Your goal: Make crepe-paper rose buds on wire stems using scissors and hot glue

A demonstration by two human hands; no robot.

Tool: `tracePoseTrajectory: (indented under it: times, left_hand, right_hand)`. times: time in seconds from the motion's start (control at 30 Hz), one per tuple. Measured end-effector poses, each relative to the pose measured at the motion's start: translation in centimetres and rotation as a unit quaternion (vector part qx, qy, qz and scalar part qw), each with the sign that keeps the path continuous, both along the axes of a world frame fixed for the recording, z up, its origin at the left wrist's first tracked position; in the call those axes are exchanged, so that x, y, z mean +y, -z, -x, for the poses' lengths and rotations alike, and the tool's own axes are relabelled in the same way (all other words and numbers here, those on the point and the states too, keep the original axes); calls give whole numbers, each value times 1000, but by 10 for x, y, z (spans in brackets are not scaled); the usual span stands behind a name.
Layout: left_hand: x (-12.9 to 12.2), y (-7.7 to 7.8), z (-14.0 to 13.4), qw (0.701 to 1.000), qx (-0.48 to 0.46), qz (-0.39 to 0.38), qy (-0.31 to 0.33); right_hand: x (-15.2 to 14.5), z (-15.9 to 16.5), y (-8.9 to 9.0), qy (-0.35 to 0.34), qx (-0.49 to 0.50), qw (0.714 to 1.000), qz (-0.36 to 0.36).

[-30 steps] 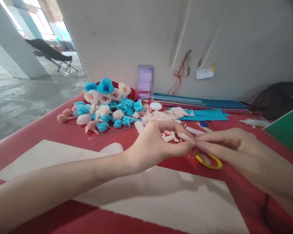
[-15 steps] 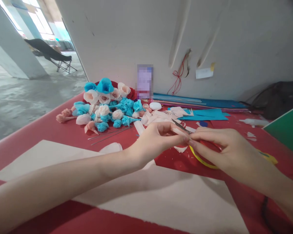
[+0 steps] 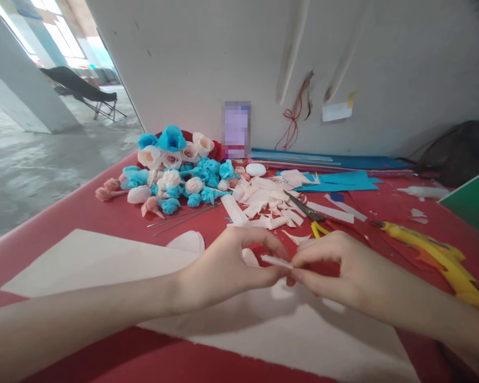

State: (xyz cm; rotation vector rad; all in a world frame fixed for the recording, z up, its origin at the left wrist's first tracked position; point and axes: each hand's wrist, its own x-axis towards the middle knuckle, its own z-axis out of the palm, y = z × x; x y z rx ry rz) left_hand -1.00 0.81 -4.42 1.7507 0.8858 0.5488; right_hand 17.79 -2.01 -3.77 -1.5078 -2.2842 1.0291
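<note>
Between my two hands is a small pale folded piece of crepe paper (image 3: 277, 261), held low over the table. My left hand (image 3: 243, 260) pinches it from the left, thumb below and fingers curled above. From the right, my right hand (image 3: 331, 263) closes thumb and fingertips on its other end, where the fingertips of both hands meet. Just beyond the right hand lie scissors (image 3: 309, 208) with dark blades and yellow-and-red handles, partly hidden by that hand. Under both hands spreads a large pale paper sheet (image 3: 303, 330). Rounded paper pieces (image 3: 187, 242) lie left of the hands.
Blue, white and pink paper flowers (image 3: 175, 181) are heaped at the back left, beside thin wires (image 3: 183, 217). Pale paper scraps (image 3: 263, 199) cover the middle. A yellow glue gun (image 3: 435, 255) lies at the right. Blue paper (image 3: 339, 182) and a phone-like blurred panel (image 3: 237, 130) are behind.
Both hands have moved nearer to me and slightly left, still pinching the pale paper. The scissors and glue gun now show more plainly.
</note>
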Motion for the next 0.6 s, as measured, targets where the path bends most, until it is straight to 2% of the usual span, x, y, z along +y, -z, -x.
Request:
tracePoseTrajectory:
  times: [0.17, 0.6]
  left_hand:
    - [-6, 12, 11, 999, 43, 24, 1]
    - [-5, 30, 13, 999, 11, 50, 9]
  right_hand:
    - [-2, 12, 10, -12, -4, 999, 36]
    - [0, 12, 14, -29, -19, 999, 24]
